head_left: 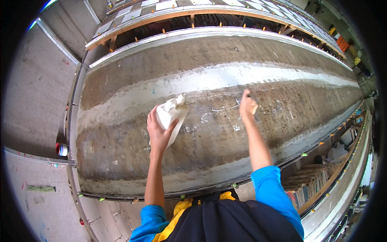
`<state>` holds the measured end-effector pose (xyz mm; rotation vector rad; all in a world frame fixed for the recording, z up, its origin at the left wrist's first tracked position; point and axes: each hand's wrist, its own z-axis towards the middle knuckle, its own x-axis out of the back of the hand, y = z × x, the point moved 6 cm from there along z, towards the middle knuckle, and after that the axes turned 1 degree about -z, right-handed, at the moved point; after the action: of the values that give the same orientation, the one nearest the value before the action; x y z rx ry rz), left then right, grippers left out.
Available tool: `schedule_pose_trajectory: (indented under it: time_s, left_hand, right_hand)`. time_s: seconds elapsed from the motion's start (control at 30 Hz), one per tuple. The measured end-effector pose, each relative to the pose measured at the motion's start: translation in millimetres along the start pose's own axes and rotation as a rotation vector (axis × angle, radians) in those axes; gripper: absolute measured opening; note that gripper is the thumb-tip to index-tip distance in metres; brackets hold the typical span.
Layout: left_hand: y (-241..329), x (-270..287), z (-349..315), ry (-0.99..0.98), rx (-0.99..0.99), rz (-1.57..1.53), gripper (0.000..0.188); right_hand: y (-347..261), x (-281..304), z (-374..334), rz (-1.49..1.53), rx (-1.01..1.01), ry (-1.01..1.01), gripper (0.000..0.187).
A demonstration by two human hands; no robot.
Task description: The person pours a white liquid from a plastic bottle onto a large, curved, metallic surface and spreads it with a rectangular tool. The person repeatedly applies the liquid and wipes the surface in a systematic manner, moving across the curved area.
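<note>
My left hand [158, 131] grips a white plastic jug [171, 115] from its left side, thumb across the near face. The jug tilts away from me, its neck toward the far right, above the long brown-stained tabletop [213, 149]. To its right, my right hand [247, 107] hangs over the table with its fingers curled in and one finger reaching forward. A small dark spot shows by those fingers; whether they hold anything is hard to make out. Beside that hand a thin curved white streak [225, 109] lies on the surface, with white specks around it.
A broad white band [225, 76] runs lengthwise along the tabletop. An open paint can [61, 149] stands beyond the left edge. Behind is another long table [201, 11] bearing pale sheets. Small green and orange pegs line the table edges. Wooden frames [304, 183] are stacked at right.
</note>
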<state>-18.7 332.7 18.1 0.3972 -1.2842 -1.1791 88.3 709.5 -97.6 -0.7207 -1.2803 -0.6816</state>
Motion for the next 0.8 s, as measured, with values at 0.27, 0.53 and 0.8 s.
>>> schedule_pose_trajectory:
  time_s: [0.27, 0.53, 0.8]
  left_hand:
    - [-32.0, 25.4, -1.4, 0.087, 0.068, -0.204, 0.073]
    - [-20.5, 19.9, -13.6, 0.073, 0.070, -0.152, 0.074]
    - [-24.4, 36.9, -37.6, 0.148, 0.116, -0.204, 0.072]
  right_hand:
    - [-97.3, 47.5, -71.7, 0.183, 0.433, -0.278, 0.044]
    - [-127.1, 8.1, -85.1, -0.245, 0.455, 0.292, 0.036]
    - [-90.3, 55.9, -65.9, 0.123, 0.267, -0.110, 0.019]
